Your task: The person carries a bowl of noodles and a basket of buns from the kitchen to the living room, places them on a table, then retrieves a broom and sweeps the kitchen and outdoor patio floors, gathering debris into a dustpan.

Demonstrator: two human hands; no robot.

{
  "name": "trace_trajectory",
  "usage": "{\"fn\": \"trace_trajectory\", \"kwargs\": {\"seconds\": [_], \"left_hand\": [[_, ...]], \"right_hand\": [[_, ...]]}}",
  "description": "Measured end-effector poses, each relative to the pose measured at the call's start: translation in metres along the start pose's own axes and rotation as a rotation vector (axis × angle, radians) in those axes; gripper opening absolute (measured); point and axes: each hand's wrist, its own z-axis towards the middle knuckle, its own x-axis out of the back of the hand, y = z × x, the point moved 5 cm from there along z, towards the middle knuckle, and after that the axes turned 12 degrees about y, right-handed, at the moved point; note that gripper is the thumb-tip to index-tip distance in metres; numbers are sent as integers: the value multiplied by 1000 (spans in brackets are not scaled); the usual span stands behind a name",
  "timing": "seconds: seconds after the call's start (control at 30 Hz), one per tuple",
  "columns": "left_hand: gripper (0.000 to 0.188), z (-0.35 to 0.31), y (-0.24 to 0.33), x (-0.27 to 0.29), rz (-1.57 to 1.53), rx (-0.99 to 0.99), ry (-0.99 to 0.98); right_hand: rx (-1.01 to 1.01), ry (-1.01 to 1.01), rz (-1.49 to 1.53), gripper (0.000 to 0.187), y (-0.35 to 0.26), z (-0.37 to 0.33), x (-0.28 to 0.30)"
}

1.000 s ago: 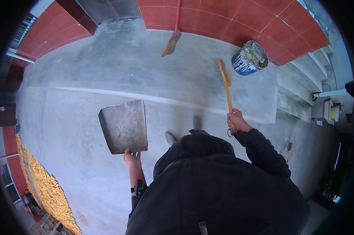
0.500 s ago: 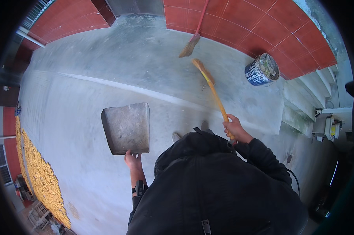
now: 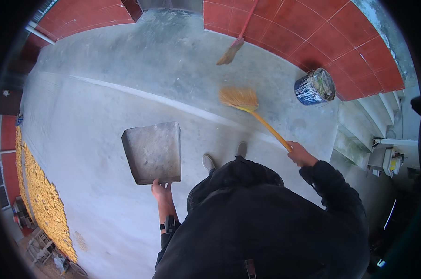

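Observation:
My left hand (image 3: 160,189) is closed at the near edge of a grey metal dustpan (image 3: 153,152), a wide square pan whose inside faces up. The dustpan's handle is mostly hidden by the fingers. My right hand (image 3: 302,155) wraps round the yellow handle of a broom (image 3: 270,129). The broom's straw head (image 3: 238,98) is fanned out over the concrete floor, ahead of my feet and to the right of the dustpan. Whether the bristles touch the floor I cannot tell.
A second broom (image 3: 231,50) with a red handle leans on the red tiled wall (image 3: 308,37). Beside that wall stands a paint-splashed bucket (image 3: 315,87), with concrete steps (image 3: 359,123) to its right. Corn cobs (image 3: 43,195) lie in a long heap at far left. My shoes (image 3: 208,162) show below.
My right hand has moved right and slightly nearer. The broom head has turned from narrow, edge-on to broad and swung nearer. My left hand and the dustpan have barely shifted.

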Motion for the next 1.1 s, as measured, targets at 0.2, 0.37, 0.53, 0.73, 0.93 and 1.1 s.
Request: {"fn": "trace_trajectory", "kwargs": {"seconds": [0.2, 0.37, 0.53, 0.73, 0.93, 1.1], "left_hand": [[40, 3, -12, 7, 0, 18, 29], [38, -10, -7, 16, -31, -7, 89], [35, -26, 3, 27, -46, -11, 147], [33, -23, 12, 8, 46, -46, 79], [40, -15, 6, -42, 114, -24, -75], [41, -15, 4, -60, 156, -24, -144]], "right_hand": [[-16, 22, 147, 63, -34, -38, 14], [-30, -181, 808, 56, -114, 31, -41], [-12, -514, 1176, 19, -178, 109, -114], [-268, -437, 1304, 18, -79, 87, -122], [-433, -169, 1333, 47, 24, 9, -102], [-424, -53, 1321, 49, 46, -65, -79]]}}
